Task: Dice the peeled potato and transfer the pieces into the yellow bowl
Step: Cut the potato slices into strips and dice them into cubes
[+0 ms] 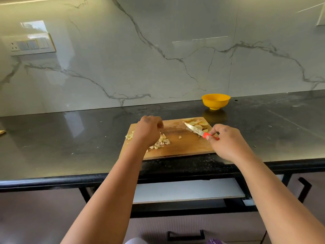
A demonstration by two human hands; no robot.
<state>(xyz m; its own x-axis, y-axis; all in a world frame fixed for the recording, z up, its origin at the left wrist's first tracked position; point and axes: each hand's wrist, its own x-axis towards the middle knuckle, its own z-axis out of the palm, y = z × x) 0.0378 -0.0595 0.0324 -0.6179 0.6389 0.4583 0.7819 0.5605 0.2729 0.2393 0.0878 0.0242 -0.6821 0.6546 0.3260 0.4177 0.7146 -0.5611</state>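
A: Start nearest. What are the hands doing?

B: The right hand [226, 141], right of centre in the frame, has its fingers wrapped round the red handle of a small knife [200, 132], whose blade points up-left over the wooden cutting board [184, 147]. The left hand [149, 132], at centre, sits with fingers curled down over the left part of the board; whether it pinches any pieces I cannot tell, since the fingertips are hidden.

A: And the potato?

B: It lies in two lots. Diced potato pieces [162, 141] are heaped just below and beside the left hand, with a few more at the board's left edge and one stray cube in the middle. Uncut potato slices [198, 125] are stacked at the board's upper right corner, under the knife tip.

A: The bowl?

B: The yellow bowl [216, 101] stands farther back on the dark surface [70, 138], upper right of the board and apart from it, near the marble wall. Its inside isn't visible from here.

A: So how far along?

B: I'd judge roughly halfway: some dicing is done, the slices remain, and the transfer appears not yet begun.
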